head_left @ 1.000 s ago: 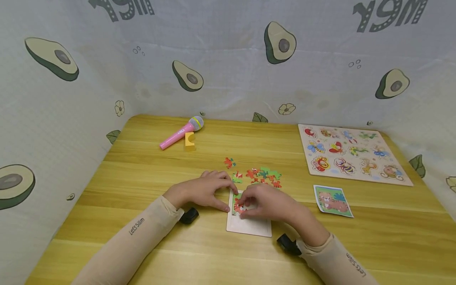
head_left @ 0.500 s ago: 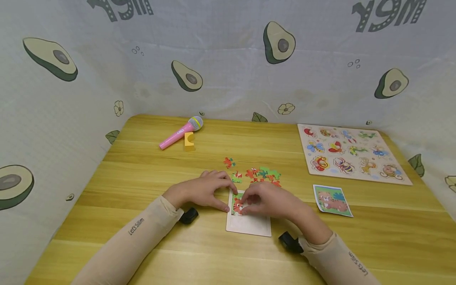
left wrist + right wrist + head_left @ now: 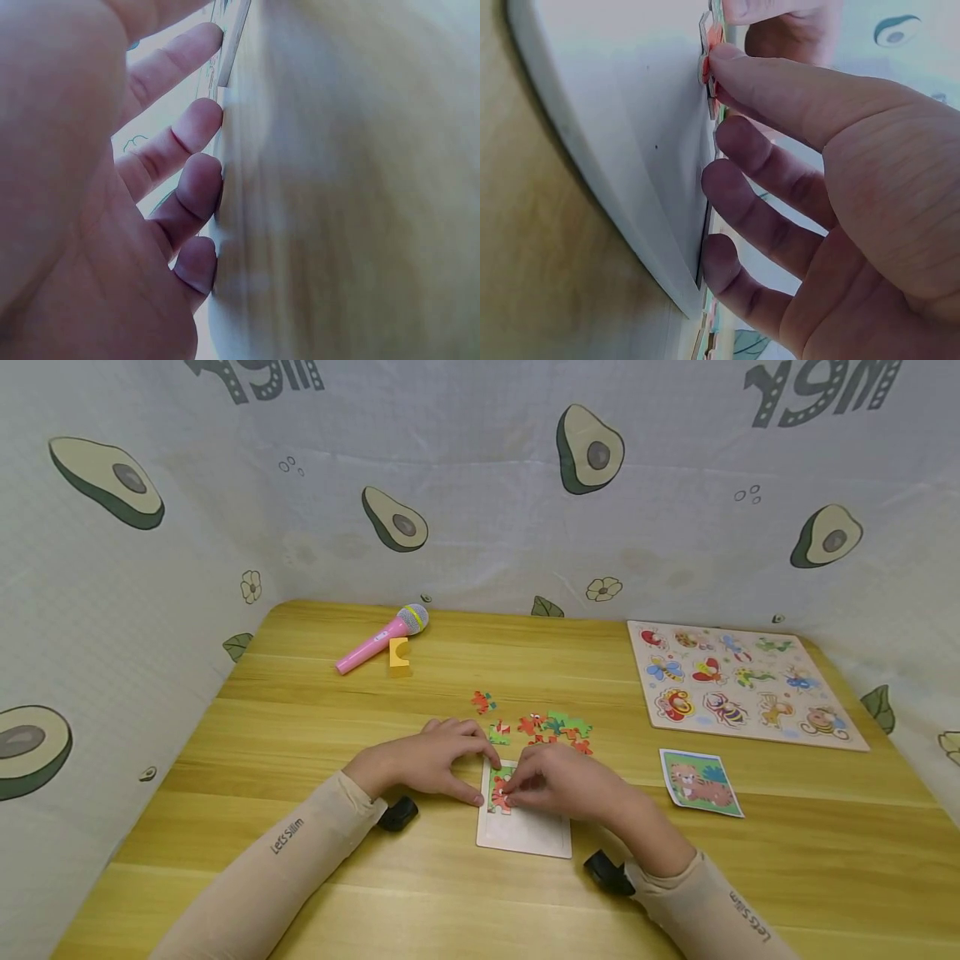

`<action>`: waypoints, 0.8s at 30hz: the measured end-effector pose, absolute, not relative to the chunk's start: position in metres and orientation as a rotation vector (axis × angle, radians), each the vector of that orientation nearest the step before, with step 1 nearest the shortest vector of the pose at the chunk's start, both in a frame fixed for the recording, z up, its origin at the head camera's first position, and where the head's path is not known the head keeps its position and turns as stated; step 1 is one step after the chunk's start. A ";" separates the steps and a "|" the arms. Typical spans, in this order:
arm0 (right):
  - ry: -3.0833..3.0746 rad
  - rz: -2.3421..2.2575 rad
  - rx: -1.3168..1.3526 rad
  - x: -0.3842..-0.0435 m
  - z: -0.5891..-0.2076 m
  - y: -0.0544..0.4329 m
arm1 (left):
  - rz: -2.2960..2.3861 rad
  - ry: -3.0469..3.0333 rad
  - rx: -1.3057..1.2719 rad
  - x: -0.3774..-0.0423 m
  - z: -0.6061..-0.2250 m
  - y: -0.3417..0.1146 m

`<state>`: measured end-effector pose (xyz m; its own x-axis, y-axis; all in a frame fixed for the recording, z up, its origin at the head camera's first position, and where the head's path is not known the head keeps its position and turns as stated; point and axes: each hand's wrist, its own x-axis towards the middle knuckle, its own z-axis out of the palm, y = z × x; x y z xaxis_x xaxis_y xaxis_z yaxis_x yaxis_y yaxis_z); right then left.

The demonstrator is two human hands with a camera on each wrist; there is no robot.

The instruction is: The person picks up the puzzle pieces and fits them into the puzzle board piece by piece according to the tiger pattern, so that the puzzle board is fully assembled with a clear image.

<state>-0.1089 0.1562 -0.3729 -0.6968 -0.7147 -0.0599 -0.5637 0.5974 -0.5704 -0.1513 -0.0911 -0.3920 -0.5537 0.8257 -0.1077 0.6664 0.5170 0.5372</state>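
A pale puzzle tray lies on the table in the head view, with joined tiger-picture pieces in its upper left part. My left hand rests at the tray's left edge, fingers spread and gently bent, holding nothing. Over the tray, my right hand pinches a red puzzle piece at the joined pieces with thumb and index finger. The index fingertip is mostly hidden behind the thumb in the right wrist view. The left wrist view shows the left fingertips touching the table beside the tray.
Several loose puzzle pieces lie just beyond the tray, one cluster apart. A tiger picture card and an insect peg board lie to the right. Back left are a pink toy microphone and a yellow block.
The right thumb has moved up the tray, closer to the index finger, and more of the lower joined pieces shows. My left hand has stayed in place.
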 end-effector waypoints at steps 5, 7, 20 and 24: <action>2.546 -0.774 -1.011 -0.109 -0.373 0.156 | 0.620 2.424 1.238 -0.150 -0.392 -0.091; 2.547 -0.779 -0.993 -0.109 -0.374 0.156 | 0.616 2.437 1.234 -0.149 -0.391 -0.090; 2.522 -0.851 -0.917 -0.111 -0.376 0.158 | 0.634 2.504 1.186 -0.141 -0.385 -0.082; 2.515 -0.866 -0.908 -0.112 -0.377 0.158 | 0.642 2.508 1.187 -0.142 -0.387 -0.081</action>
<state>-0.1120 0.1584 -0.3767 -0.7424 -0.6629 -0.0973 -0.4625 0.6122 -0.6413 -0.1420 -0.0811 -0.3870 -0.6173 0.7835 -0.0711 0.6528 0.5606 0.5094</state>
